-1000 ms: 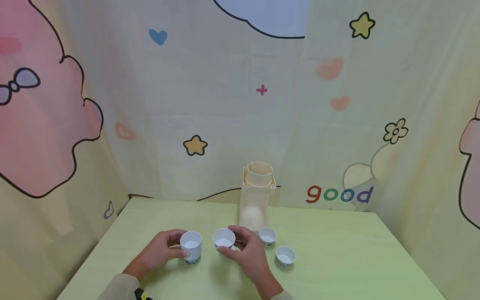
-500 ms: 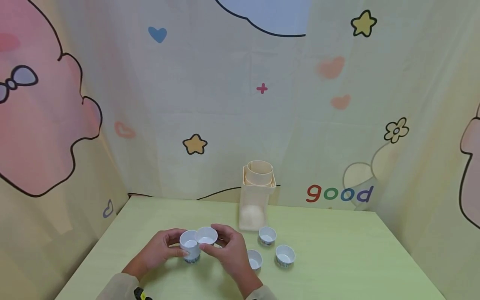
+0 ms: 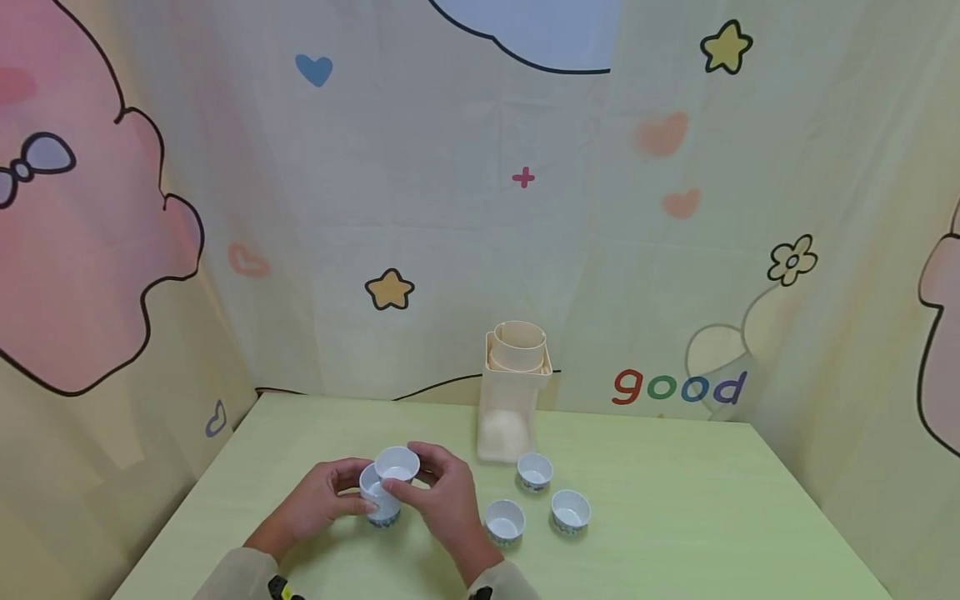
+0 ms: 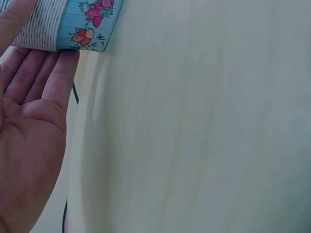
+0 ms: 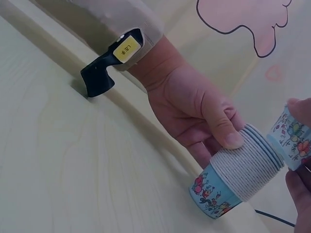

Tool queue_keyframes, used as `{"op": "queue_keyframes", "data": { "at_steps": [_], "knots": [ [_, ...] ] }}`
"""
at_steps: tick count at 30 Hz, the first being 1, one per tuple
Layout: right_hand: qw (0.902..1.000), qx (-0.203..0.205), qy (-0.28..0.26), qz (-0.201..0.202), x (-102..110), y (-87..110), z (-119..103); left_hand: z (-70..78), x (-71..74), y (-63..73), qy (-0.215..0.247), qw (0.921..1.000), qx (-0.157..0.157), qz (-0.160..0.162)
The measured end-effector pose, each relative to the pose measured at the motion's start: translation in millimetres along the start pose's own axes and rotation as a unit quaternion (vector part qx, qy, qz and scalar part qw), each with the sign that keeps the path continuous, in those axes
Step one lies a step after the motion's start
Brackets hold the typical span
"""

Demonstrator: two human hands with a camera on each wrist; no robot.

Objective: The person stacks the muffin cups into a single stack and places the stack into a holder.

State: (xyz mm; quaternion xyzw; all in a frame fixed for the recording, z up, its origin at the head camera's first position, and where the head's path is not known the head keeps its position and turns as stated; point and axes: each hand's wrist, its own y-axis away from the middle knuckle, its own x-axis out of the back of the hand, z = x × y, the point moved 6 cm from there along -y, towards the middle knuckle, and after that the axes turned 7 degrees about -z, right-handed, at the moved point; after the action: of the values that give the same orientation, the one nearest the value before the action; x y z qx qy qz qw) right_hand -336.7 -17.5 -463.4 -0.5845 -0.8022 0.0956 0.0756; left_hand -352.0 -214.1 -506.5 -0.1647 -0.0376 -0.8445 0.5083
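My left hand (image 3: 326, 498) grips a nested stack of paper cups (image 3: 384, 512) over the table, thumb on one side and fingers on the other. In the right wrist view the stack's many white rims (image 5: 245, 167) show above a blue base printed with flowers and fruit. My right hand (image 3: 448, 497) holds a single paper cup (image 3: 397, 464) between thumb and fingers. That cup is right at the stack's mouth, its base overlapping the top rim in the head view. From the left wrist, only the lower part of the stack (image 4: 87, 24) shows.
Three single paper cups stand upright on the table: a near one (image 3: 505, 522), a back one (image 3: 535, 472) and a right one (image 3: 571, 512). Behind them is a cream plastic holder (image 3: 507, 429) with a round tube on top. A printed curtain (image 3: 450, 208) encloses the table (image 3: 690, 517).
My right hand has carried its single cup leftward from beside the stack to over the stack's rim. A loose cup behind that hand has come into view. My left hand has stayed put.
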Motion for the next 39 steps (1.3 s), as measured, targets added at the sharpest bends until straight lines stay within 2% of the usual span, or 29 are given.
{"op": "queue_keyframes", "data": {
  "at_steps": [14,30,39],
  "knots": [
    [0.9994,-0.005,0.031,-0.01,-11,-6.7,-1,0.5,1.4,0.5,-0.003,1.0,0.006,0.001],
    [0.9977,-0.027,0.054,-0.03,-14,-8.5,15,0.9,1.5,-0.5,-0.004,1.0,0.008,-0.003],
    [0.9971,-0.022,0.066,-0.032,-16,-9.1,24,2.3,0.8,0.5,-0.006,1.0,0.006,-0.004]
  ]
}}
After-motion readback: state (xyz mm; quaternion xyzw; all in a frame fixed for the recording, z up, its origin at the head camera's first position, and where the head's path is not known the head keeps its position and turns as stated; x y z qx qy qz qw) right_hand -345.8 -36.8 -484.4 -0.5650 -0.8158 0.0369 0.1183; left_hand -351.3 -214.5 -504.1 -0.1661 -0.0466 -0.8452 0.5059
